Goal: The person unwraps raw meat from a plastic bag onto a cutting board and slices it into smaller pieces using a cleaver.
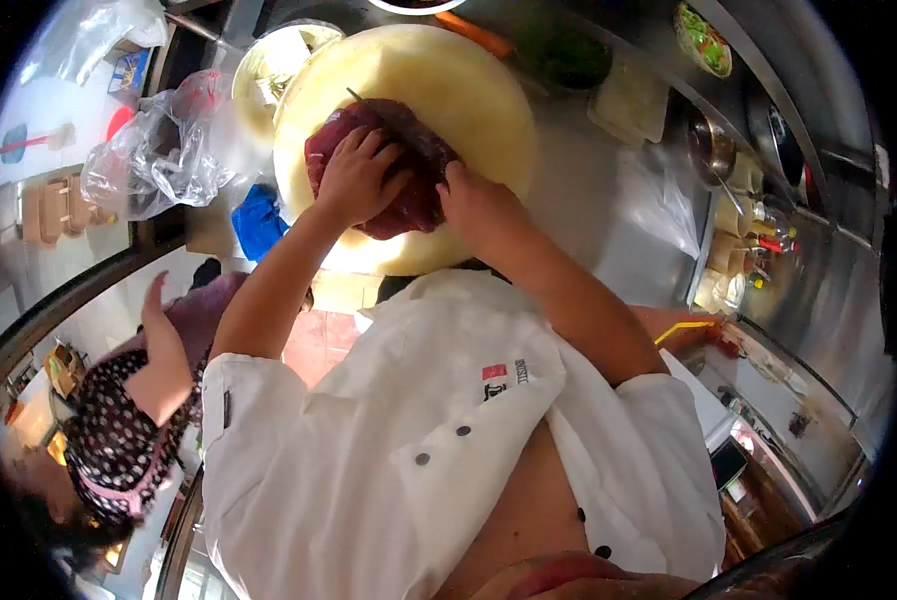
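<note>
A large piece of dark red raw meat lies on a round, pale yellow chopping board. My left hand rests on top of the meat with its fingers spread. At the meat's right edge, my right hand is closed, its fingers touching the meat; what it grips is hidden. A thin dark tip sticks out past the meat's far edge, and I cannot tell what it belongs to.
Left of the board are a bowl with pale contents, a clear plastic bag and a blue cloth or bag. A carrot and a pale container lie beyond. Another person is at the left.
</note>
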The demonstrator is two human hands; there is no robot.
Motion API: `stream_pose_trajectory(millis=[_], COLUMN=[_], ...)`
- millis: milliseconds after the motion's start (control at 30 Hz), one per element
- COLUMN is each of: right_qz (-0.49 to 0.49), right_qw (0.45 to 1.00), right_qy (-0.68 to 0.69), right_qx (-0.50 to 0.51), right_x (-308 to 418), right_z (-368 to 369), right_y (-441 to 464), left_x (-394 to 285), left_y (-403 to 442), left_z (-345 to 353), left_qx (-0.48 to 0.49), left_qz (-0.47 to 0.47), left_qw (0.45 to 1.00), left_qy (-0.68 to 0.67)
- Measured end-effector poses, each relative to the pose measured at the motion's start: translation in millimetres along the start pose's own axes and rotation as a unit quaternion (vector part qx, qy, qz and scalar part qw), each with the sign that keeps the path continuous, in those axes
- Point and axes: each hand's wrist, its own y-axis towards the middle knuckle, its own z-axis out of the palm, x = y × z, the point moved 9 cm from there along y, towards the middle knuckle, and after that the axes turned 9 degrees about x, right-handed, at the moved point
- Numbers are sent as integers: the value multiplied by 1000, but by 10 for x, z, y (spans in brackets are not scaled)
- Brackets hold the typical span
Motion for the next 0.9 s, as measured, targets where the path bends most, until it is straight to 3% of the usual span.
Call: stream_pose_trajectory(millis=[533,733,900], right_qz=[8,48,-8], right_qw=[1000,998,996], right_qy=[-1,37,64], right_qx=[16,4,-55], right_x=[-88,-218,-410], right_z=[38,18,100], right_y=[42,10,-44], left_x=[2,208,573], left_y=[-85,-212,-85], left_z=[-84,-231,-203], left_qx=[-41,-68,-11], left_qz=[4,-71,-111], left_qw=[999,995,994], left_qy=[-33,-12,22])
